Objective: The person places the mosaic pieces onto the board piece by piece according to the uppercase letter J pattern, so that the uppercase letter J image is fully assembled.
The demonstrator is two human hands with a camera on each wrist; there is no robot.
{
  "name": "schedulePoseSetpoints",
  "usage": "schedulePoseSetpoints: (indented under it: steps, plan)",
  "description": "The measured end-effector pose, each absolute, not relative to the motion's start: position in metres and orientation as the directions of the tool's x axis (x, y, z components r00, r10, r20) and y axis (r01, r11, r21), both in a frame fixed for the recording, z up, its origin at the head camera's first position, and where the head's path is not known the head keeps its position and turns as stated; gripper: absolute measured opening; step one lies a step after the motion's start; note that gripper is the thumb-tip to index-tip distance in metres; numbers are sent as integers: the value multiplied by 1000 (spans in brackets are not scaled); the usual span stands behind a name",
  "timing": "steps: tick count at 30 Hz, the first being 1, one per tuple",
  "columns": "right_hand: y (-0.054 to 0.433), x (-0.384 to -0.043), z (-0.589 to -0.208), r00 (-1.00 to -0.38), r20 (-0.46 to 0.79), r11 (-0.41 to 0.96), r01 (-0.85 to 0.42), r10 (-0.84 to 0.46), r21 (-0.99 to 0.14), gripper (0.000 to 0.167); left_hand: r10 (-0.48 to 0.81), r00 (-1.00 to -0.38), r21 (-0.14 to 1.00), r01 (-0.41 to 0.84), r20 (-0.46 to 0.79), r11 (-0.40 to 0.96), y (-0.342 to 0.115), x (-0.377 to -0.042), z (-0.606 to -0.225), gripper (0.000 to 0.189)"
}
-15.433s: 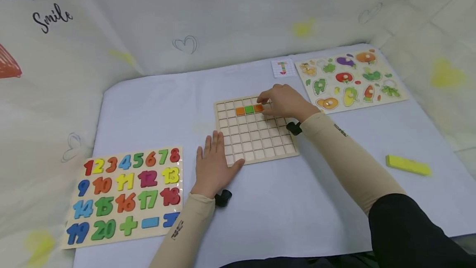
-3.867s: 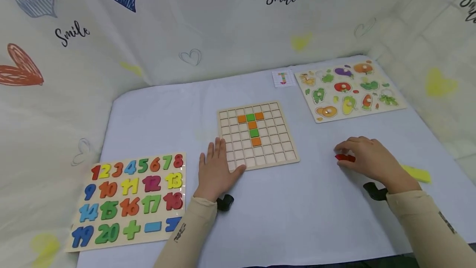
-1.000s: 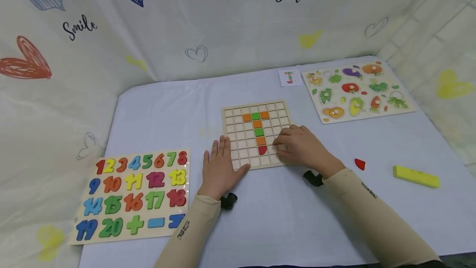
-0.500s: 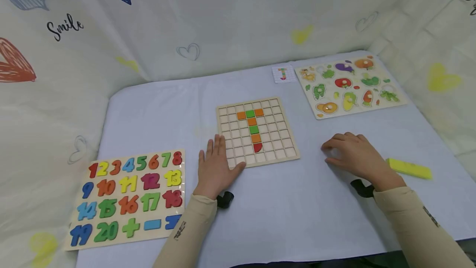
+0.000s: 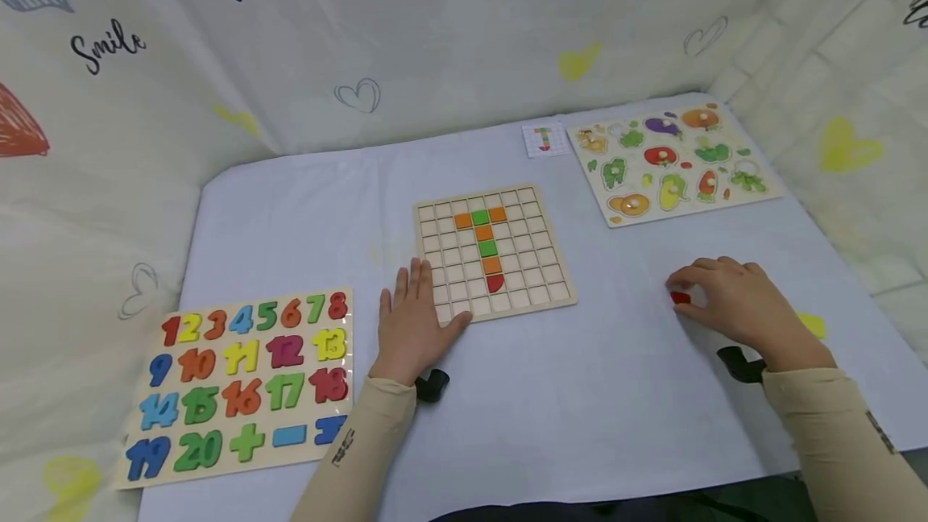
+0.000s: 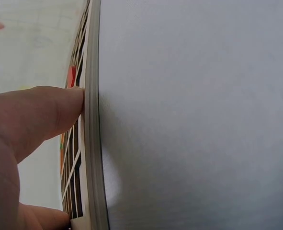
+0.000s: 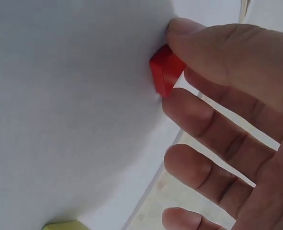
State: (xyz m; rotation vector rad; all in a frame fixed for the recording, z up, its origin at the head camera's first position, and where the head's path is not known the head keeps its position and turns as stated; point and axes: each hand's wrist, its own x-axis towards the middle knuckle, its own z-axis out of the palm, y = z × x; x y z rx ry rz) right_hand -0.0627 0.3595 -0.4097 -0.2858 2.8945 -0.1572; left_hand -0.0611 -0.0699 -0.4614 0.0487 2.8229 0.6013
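Observation:
My right hand (image 5: pixel 747 308) is over the right side of the table and pinches a small red quarter-round block (image 7: pixel 164 72) between thumb and fingertips. A wooden grid board (image 5: pixel 540 284) lies in the middle of the head view. Orange and green squares on it make a short row with a column running down from the row's middle. A red rounded block (image 5: pixel 495 283) fills the cell at the column's lower end. My left hand (image 5: pixel 415 325) lies spread at the board's lower left corner, its thumb touching the near edge in the left wrist view.
A yellow bar-shaped block (image 5: pixel 814 324) is partly hidden behind my right hand. At the left lies a number puzzle board (image 5: pixel 308 327); a vegetable puzzle board (image 5: pixel 631 176) sits at the back right. Beside that is a small pattern card (image 5: pixel 532 147).
The grid's column was built downward from the top row, ending in the red block. My right hand then moved right from the board and took up another red block. My left hand stayed put.

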Motion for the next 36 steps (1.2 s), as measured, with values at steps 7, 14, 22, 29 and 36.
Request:
schedulePoseSetpoints:
  steps: [7,14,22,29,36]
  plan:
    - [362,-64,-410,-960,-192,976,-184,-204,-120,33,76,-969,400,-25,-235,916,-72,-62,-461,106]
    - [357,-65,-414,-960,-190,972,-181,-207,-147,25,78,-968,406,-26,-239,913,-72,-60,-462,106]
    - [348,-71,-417,-954,-155,959,-229,-255,-170,20,82,-970,413,-20,-229,911,-71,-60,-464,106]
    - [329,-77,-416,-940,-163,942,-265,-300,-207,21,79,-972,407,-19,-223,913,-71,-60,-464,106]
    - [310,-87,-419,-929,-151,931,-305,-337,-198,19,79,-970,405,-21,-229,914,-70,-60,-461,105]
